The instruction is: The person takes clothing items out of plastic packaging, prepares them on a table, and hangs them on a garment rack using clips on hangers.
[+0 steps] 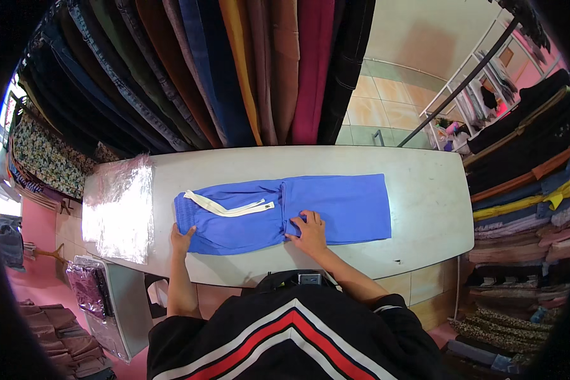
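Blue trousers (342, 204) lie lengthwise on a white table (430, 204), partly folded, with a seam or fold edge across their middle. Their gathered elastic waistband (186, 213) is at the left end, and a cream drawstring (228, 211) lies loose over the upper part. My left hand (182, 240) is at the lower corner of the waistband, its thumb on top of the cloth and its fingers at the edge. My right hand (308, 232) rests near the middle fold, thumb and fingers curved around a bit of blue cloth; whether it pinches the cloth is hard to tell.
Clear plastic bags (123, 209) lie at the table's left end. Hanging trousers (242, 71) line the far edge. Folded clothes (522, 237) are stacked at the right. Below left, packaged garments (88, 287) lean by a white stand (128, 308). A dark metal rail (460, 80) slants at upper right.
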Demonstrator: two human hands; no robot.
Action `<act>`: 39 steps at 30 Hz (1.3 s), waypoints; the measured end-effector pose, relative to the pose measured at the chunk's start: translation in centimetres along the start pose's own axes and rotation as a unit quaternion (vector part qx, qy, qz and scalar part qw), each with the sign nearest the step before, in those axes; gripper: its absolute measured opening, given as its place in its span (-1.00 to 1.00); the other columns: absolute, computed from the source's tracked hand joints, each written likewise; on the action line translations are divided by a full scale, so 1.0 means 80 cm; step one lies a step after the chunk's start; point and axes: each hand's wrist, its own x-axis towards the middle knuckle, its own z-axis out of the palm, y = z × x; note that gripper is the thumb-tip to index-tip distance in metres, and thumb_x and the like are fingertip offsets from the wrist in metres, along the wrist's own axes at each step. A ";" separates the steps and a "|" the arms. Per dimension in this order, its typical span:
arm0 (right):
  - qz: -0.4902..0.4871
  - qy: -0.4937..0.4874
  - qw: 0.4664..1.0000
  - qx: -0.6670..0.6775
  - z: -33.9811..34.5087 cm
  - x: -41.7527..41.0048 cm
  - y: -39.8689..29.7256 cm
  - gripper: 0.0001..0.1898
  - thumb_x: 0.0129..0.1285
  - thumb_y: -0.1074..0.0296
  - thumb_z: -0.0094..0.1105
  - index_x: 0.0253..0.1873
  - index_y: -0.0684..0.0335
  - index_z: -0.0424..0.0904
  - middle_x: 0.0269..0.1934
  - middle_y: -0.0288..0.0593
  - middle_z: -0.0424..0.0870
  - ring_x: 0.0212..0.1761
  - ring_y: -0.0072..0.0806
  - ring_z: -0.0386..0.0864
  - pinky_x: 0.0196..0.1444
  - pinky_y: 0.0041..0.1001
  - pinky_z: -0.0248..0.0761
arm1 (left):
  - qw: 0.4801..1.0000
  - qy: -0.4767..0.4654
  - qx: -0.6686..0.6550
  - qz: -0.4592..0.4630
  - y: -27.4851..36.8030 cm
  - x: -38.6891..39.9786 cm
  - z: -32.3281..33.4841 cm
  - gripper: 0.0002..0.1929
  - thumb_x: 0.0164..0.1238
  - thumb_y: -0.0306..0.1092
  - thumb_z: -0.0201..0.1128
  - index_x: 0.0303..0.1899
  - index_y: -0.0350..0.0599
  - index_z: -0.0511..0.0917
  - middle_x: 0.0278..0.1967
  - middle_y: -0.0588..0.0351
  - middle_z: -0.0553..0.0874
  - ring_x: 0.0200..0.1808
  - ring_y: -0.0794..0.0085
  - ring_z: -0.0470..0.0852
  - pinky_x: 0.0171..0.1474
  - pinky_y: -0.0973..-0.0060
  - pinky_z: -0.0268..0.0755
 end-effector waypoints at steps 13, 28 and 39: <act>0.119 0.007 0.978 0.174 -0.002 -0.005 0.060 -0.70 -0.01 0.35 0.21 -0.14 0.29 0.50 -0.30 0.08 0.53 -0.20 -0.08 0.48 -0.21 -0.24 0.34 | 1.000 0.002 -0.007 0.023 0.009 -0.003 0.009 -0.61 -0.05 -0.36 0.38 -0.18 -0.27 0.43 -0.31 0.06 0.61 -0.29 0.40 0.56 -0.14 0.50 0.39; 0.310 0.475 0.802 -0.187 -0.278 -0.082 0.367 -0.27 -0.17 0.28 0.35 0.13 0.40 0.20 0.05 0.13 0.34 0.15 -0.04 0.23 0.20 -0.22 0.06 | 0.998 -0.044 0.012 0.041 -0.005 0.004 0.012 -0.40 -0.25 -0.31 0.48 -0.10 -0.24 0.35 -0.20 -0.03 0.58 -0.18 0.26 0.57 -0.07 0.40 0.39; 0.235 0.138 0.927 -0.257 -0.156 -0.100 0.265 -0.75 0.11 0.23 0.11 -0.15 0.21 0.43 -0.26 -0.03 0.43 -0.17 -0.12 0.36 -0.18 -0.21 0.27 | 0.986 -0.063 0.147 0.044 0.013 -0.018 -0.004 -0.19 -0.36 -0.40 0.50 0.05 -0.19 0.20 -0.11 -0.12 0.54 -0.04 0.11 0.52 -0.01 0.32 0.37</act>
